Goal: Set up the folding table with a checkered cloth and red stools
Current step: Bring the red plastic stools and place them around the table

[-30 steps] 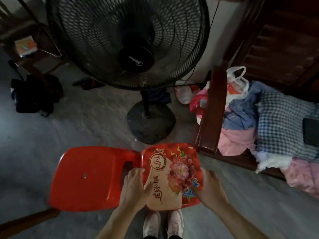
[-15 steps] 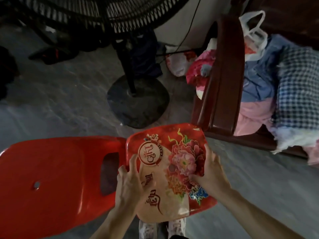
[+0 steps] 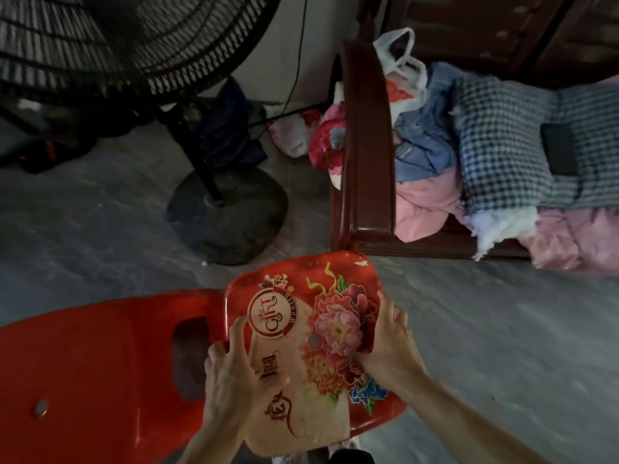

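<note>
Early stage. Both hands hold the floral red stool (image 3: pixel 311 333) by its seat: left hand (image 3: pixel 234 373) gripping the left edge, right hand (image 3: pixel 385 343) curled on the right edge. It overlaps a plain red stool (image 3: pixel 93 373) at its left, above the floor (image 3: pixel 485 346). No folding desk in view. A checkered cloth (image 3: pixel 502 142) lies on the bed (image 3: pixel 365 152) (possibly the one needed, can't tell). Desk, cloth, stool placement all remain.

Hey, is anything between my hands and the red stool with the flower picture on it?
Nothing visible. Both hands are already on the flowered stool: the left hand lies across its left side and the right hand holds its right edge. A plain red stool sits beside it on the left.
</note>
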Available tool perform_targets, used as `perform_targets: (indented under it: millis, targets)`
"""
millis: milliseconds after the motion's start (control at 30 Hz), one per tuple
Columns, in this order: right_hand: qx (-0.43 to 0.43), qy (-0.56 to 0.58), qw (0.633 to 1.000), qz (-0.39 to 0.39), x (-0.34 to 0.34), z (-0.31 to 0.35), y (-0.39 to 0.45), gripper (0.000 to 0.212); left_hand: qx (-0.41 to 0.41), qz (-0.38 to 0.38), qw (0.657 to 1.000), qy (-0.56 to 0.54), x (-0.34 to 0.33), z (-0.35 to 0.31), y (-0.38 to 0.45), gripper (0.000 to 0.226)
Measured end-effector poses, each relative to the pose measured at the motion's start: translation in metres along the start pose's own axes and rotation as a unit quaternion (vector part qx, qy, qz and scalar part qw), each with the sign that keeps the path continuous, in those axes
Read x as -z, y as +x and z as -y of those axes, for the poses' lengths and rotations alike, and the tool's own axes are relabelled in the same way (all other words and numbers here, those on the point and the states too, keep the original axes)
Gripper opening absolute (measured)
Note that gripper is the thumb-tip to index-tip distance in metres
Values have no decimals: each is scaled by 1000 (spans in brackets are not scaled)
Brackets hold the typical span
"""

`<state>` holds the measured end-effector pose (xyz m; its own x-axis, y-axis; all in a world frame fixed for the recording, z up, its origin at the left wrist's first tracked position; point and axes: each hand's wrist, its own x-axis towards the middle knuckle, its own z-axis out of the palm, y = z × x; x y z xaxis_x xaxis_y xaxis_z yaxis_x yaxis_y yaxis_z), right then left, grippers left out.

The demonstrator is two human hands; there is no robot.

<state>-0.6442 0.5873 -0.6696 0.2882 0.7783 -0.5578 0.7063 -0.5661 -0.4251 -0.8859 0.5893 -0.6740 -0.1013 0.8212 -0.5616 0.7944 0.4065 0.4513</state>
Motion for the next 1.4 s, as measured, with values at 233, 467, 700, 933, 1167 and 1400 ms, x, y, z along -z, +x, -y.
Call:
perform_targets:
  millis: [233,467,700,933,1167,1400]
  targets:
    - [-35,36,998,-31,34,-18,-51,125,-88,13,995,48,9,-25,-30,118]
    - [-112,88,986,-90,105,-71,-136,122,-172,47,979,96,5,-104,-102,110]
    - [-198,145,955,-168,190,-142,-271,116,-290,106,939,153,-9,-207,-214,109]
    - [-236,220,908,-267,262,-220,-436,115,-427,121,873,204,-22,-302,-370,115]
    - [-272,246,858,-360,295,-299,-595,121,-558,109,785,247,-56,-366,-530,119]
    - [-317,267,804,-426,301,-363,-675,117,-621,147,725,259,-116,-413,-629,121]
